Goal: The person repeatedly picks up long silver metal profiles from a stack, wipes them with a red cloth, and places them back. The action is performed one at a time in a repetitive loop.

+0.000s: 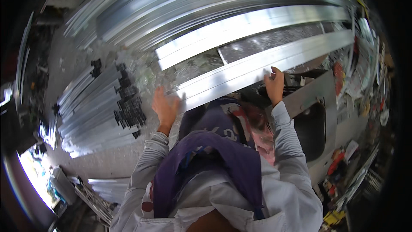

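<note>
A long, bright aluminium profile point(240, 74) with lengthwise grooves lies slantwise in front of me, its right end farther away. At its left end is my left hand point(165, 108), fingers spread, the thumb close to the end face. My right hand point(274, 87) is at the near edge, right of the middle, with fingers curled and the tips at the metal; part of its grip is hidden. Beyond this piece, a second flat aluminium profile point(249, 28) runs nearly parallel to it.
Long metal profiles point(206, 0) are stacked at the far side. On the left lies a bundle of profiles point(92, 107) with dark ends. A grey metal panel with a dark rounded opening point(310, 131) stands near my right arm. Clutter point(343, 163) fills the right side.
</note>
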Demonstrator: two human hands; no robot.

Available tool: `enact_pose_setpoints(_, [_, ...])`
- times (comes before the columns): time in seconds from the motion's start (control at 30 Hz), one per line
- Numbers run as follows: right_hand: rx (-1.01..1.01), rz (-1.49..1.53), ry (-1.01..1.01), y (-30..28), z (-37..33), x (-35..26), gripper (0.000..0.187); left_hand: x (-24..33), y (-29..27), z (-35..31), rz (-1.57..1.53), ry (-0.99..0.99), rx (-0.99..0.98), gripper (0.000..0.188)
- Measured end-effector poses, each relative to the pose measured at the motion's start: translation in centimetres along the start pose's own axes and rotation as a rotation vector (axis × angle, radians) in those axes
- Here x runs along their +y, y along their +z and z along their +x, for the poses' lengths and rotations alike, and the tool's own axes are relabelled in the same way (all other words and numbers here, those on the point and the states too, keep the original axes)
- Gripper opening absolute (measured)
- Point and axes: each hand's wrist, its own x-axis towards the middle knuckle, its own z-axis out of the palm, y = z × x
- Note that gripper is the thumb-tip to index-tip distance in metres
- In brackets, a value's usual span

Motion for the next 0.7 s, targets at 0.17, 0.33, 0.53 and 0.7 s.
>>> enact_pose_setpoints(0.17, [-0.482, -0.528, -0.586, 3.0, -2.4, -7.6, 0.102, -9.9, 0.5, -2.2, -0.361, -0.628, 0.004, 0.076])
enact_pose_setpoints(0.33, [-0.604, -0.686, -0.849, 7.0, -0.3, -9.0, 0.106, -9.3, 2.0, -0.5, -0.923, -0.909, -0.153, 0.089])
enact_pose_setpoints(0.53, [-0.607, -0.678, -0.983, 7.1, 1.0, -9.8, 0.109, -7.5, 2.4, 1.0, -0.919, -0.952, -0.209, 0.09])
enact_pose_setpoints(0.7, [-0.617, -0.688, -0.975, 8.0, 1.3, -10.3, 0.109, -13.4, 6.0, -0.1, -0.786, -0.868, -0.155, 0.099])
